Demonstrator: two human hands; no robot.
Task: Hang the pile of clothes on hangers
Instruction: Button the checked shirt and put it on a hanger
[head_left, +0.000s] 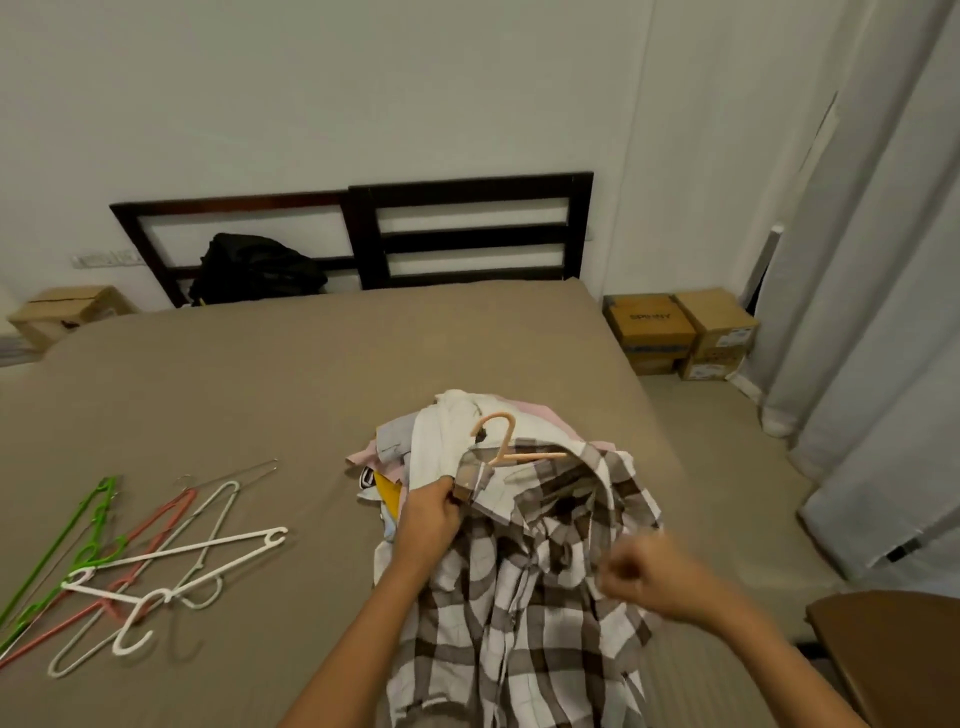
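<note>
Head view: nearest you is the plaid shirt (519, 613). It lies on the bed (260, 389) with its hem toward you and its collar away, so its long axis runs from you toward the headboard. The collar end rests on the pile of clothes (431, 441).

Your left hand (431, 519) pinches the fabric at the collar's left edge. Your right hand (644, 577) is at the shirt's right side with the fingers curled, but it is blurred, so I cannot tell whether it holds any cloth.

The peach hanger (506, 441) sits in the neck opening. Its hook sticks out past the collar, away from you, and one arm lies across the opening toward the right.

That arm shows bare and does not look tucked into the shoulder. If you lift now, the shirt would likely slide off that side. The hook could also catch on the clothes beneath it.

The spare hangers (130, 561) lie well apart, to your left.
</note>
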